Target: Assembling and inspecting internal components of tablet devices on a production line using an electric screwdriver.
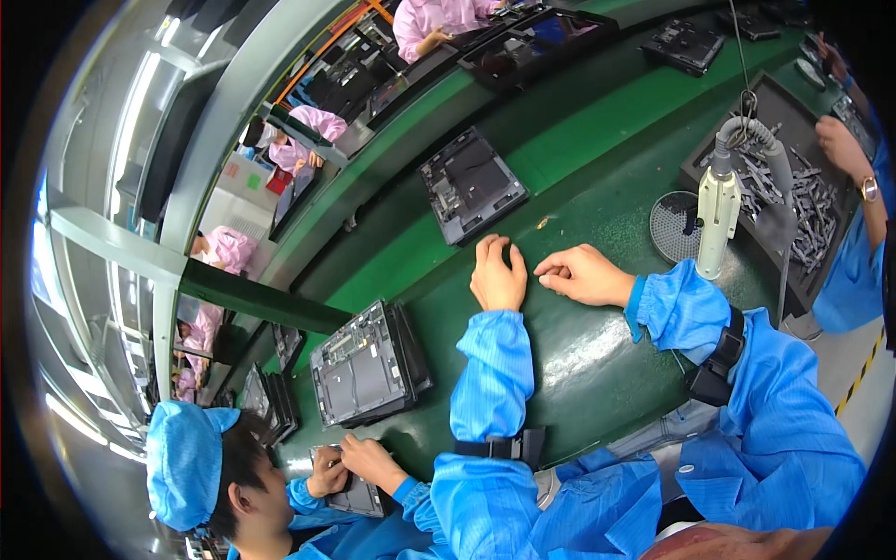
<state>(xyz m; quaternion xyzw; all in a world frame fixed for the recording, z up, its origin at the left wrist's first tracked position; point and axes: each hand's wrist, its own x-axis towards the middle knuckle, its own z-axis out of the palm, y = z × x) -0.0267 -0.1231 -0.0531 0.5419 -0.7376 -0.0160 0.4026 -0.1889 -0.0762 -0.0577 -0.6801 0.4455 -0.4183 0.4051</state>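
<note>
My left hand (498, 273) rests over the green workbench with loosely bent fingers slightly apart and nothing visible in them. Just beyond its fingertips lies an open laptop base (473, 186), dark grey with its inner boards showing. To the right, my right hand (588, 276) points left toward it, fingers half curled and the thumb a little below them; I see nothing held there. A small gap separates the two hands. Near the right wrist hangs a pale electric screwdriver (718, 219) on a cable, beside a round perforated grey disc (677, 227).
A dark tray (801, 297) of small metal parts stands at the right, where another person's hand (845, 149) reaches. Left are stacked laptop bases (362, 366) and a co-worker in a blue cap (187, 462) handling another unit. More laptop parts (681, 45) lie at the far right.
</note>
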